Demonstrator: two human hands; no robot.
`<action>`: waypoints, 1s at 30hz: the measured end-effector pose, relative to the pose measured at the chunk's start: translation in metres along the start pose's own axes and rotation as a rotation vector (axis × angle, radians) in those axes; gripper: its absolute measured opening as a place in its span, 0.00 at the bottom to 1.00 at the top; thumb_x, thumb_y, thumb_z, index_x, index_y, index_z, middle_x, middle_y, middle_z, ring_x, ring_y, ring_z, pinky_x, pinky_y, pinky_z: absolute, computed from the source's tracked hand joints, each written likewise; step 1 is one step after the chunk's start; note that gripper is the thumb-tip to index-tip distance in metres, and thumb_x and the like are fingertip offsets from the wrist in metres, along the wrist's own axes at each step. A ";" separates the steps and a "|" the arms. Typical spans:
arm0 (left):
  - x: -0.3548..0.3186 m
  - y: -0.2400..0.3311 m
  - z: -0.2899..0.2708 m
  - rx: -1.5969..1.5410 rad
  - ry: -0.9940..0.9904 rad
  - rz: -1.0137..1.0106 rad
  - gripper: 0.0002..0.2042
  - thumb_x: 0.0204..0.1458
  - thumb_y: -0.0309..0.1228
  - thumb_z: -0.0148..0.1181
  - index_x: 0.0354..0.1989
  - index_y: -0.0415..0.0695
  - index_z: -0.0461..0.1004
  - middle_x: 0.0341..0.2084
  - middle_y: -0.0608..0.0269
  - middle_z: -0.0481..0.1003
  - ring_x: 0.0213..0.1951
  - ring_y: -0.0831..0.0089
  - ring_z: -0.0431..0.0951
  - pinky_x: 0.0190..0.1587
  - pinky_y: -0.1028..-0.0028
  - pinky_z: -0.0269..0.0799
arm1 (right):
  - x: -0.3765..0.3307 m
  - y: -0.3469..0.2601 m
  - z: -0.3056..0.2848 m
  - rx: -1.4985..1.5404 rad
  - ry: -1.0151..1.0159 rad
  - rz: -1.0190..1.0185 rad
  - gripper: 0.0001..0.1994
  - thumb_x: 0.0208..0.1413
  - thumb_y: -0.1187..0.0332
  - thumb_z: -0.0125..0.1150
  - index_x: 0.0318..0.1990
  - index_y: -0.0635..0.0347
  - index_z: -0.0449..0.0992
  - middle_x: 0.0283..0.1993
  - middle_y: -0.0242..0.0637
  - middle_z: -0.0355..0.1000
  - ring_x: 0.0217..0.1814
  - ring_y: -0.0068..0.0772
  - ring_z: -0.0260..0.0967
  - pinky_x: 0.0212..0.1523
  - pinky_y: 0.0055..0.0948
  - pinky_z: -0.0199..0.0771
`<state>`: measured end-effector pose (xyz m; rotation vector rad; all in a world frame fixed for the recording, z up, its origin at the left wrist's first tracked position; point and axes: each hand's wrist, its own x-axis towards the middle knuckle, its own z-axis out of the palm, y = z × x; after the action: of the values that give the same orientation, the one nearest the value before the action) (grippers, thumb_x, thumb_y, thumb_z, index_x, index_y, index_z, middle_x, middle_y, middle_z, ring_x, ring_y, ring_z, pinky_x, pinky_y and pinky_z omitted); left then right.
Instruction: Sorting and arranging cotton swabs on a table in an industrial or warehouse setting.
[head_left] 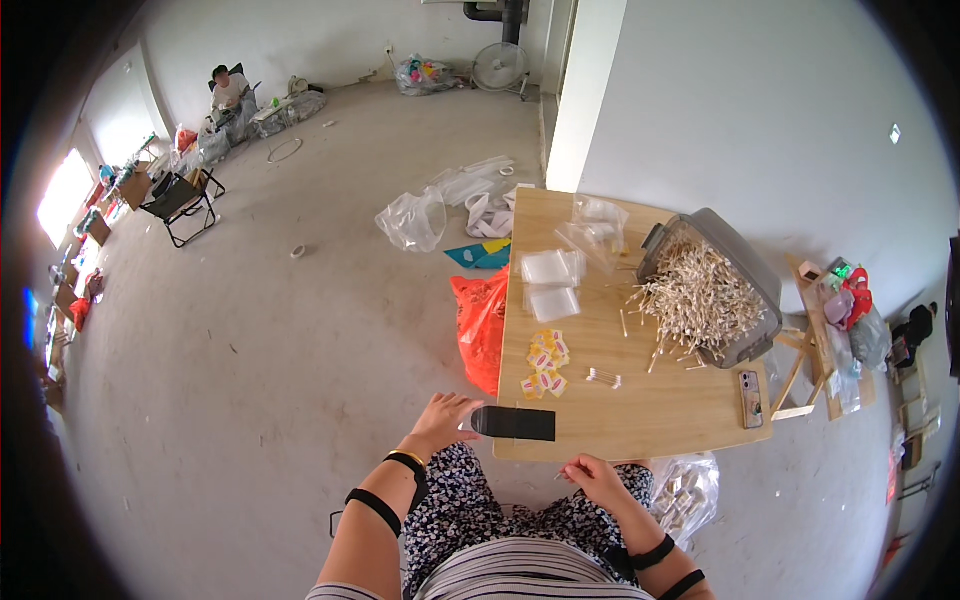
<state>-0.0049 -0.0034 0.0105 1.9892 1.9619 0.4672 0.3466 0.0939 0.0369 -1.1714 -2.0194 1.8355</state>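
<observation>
At the table's near left corner, my left hand (438,420) curls its fingers and thumb round the left end of a flat black oblong object (520,424). My right hand (598,482) is at the near edge, fingertips pinched together; a tiny pale bit shows at them, too small to name. Beyond the black object lie small yellow-and-white paper labels (546,362) and a short row of cotton swabs (604,378). Clear plastic bags (552,270) are stacked further back. A tipped grey plastic bin (745,250) spills a heap of cotton swabs (695,295) onto the wood.
A phone (751,400) lies at the right edge of the wooden table (650,425). An orange-red bag (482,330) hangs by its left side. Clear plastic (415,222) lies on the floor. A folding chair (185,205) and a seated person (230,95) are far left.
</observation>
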 end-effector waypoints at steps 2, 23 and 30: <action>0.006 0.007 -0.001 0.019 0.005 0.028 0.35 0.45 0.53 0.69 0.61 0.51 0.70 0.51 0.64 0.74 0.56 0.65 0.71 0.59 0.63 0.62 | 0.000 0.005 -0.002 0.022 0.001 -0.013 0.10 0.65 0.66 0.59 0.41 0.67 0.76 0.36 0.35 0.79 0.39 0.23 0.77 0.43 0.23 0.76; 0.035 0.038 0.004 0.111 -0.034 0.172 0.32 0.43 0.49 0.72 0.56 0.47 0.74 0.50 0.63 0.72 0.55 0.62 0.71 0.62 0.61 0.62 | 0.003 0.017 0.001 -0.133 0.000 -0.055 0.10 0.66 0.66 0.57 0.45 0.65 0.77 0.37 0.35 0.78 0.39 0.22 0.75 0.43 0.23 0.75; 0.031 0.051 -0.014 0.046 -0.089 0.162 0.41 0.40 0.37 0.76 0.66 0.48 0.64 0.55 0.60 0.69 0.60 0.59 0.68 0.63 0.59 0.62 | -0.008 0.018 -0.010 -0.158 0.063 -0.059 0.10 0.65 0.66 0.58 0.43 0.64 0.78 0.35 0.35 0.79 0.38 0.23 0.75 0.41 0.24 0.75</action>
<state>0.0351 0.0267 0.0462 2.1694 1.7824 0.3668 0.3656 0.0953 0.0259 -1.1799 -2.1724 1.6166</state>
